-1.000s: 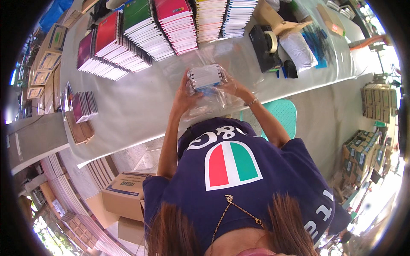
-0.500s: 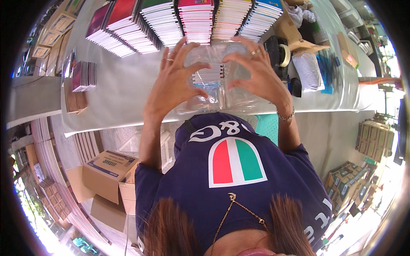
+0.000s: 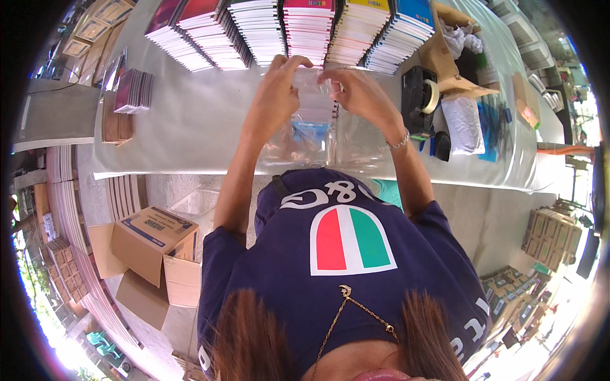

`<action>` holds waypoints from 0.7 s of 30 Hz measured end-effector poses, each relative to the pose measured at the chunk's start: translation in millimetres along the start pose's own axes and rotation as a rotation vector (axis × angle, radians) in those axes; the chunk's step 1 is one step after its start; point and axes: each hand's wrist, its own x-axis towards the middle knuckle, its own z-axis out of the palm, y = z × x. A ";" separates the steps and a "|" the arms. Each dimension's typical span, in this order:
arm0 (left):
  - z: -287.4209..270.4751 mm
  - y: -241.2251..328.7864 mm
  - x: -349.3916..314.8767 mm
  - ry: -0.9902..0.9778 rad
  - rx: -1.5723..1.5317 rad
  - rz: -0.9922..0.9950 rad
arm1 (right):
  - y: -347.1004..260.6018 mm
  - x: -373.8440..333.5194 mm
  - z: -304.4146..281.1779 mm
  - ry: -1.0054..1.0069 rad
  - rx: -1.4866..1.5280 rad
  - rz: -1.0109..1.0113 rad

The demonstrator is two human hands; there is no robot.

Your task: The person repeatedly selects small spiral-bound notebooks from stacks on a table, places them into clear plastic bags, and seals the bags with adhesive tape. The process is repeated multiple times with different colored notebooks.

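Observation:
A clear plastic bag (image 3: 308,152) lies on the table in front of me, with white spiral-bound notebooks (image 3: 314,106) inside it and something light blue toward its near end. My left hand (image 3: 277,92) pinches the far left part of the bag with curled fingers. Opposite it, my right hand (image 3: 363,95) is closed on the bag's far right edge, index finger bent over the plastic. Both sets of fingertips sit just short of a row of notebook stacks (image 3: 308,28) with red, green, pink, yellow and blue covers.
To the right stand a black tape dispenser (image 3: 419,101), a white packet (image 3: 462,124) and an open cardboard box (image 3: 445,57). Small purple booklets (image 3: 134,91) lie at the left. Below the table's near edge is an open carton (image 3: 149,244) on the floor.
My hands were spread wide above the bag; now they have drawn closer together and their fingers have closed on its far edge. The view has shifted slightly.

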 end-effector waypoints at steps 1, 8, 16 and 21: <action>-11.0 -1.7 3.0 0.043 0.002 0.027 | -0.4 4.0 -1.3 -0.056 0.006 0.062; -41.8 21.7 -17.9 -0.128 0.349 0.344 | -21.4 -30.8 -49.5 0.146 -0.004 -0.072; -41.3 -6.1 -20.3 -0.121 -0.090 0.059 | 6.6 -61.6 -19.8 0.075 0.153 0.028; -8.6 -11.5 -40.2 -0.173 0.403 0.321 | 9.6 -86.1 13.4 0.133 0.194 0.138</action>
